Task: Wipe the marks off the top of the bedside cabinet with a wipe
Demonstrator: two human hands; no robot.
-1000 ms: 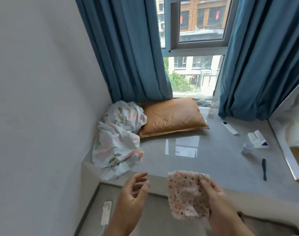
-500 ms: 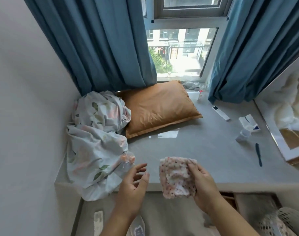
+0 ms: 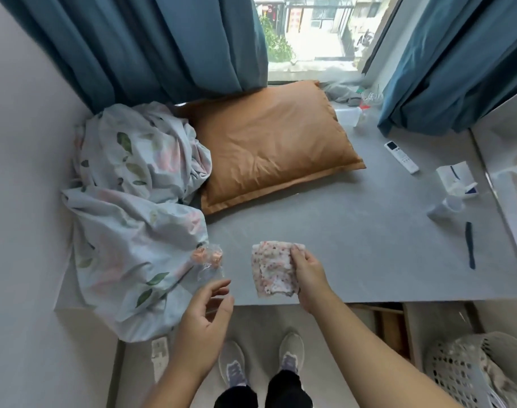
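My right hand (image 3: 308, 272) grips a folded white wipe (image 3: 273, 269) with pink and dark speckles by its right edge, holding it over the front edge of a grey ledge (image 3: 354, 254) under the window. My left hand (image 3: 205, 322) hovers lower left of the wipe, fingers apart and curled, with nothing in it. No bedside cabinet can be told apart in this view, and I see no clear marks on the grey surface.
A crumpled floral sheet (image 3: 133, 207) and an orange pillow (image 3: 269, 145) fill the ledge's left and back. A small plastic packet (image 3: 210, 259) lies beside the sheet. A remote (image 3: 401, 156), tissue pack (image 3: 457, 179), cup (image 3: 445, 207) and dark pen (image 3: 469, 244) lie right. A white basket (image 3: 472, 375) stands lower right.
The view has tipped downward, bringing my feet, the floor and the basket into sight. Both hands keep their pose, the right one still holding the wipe.
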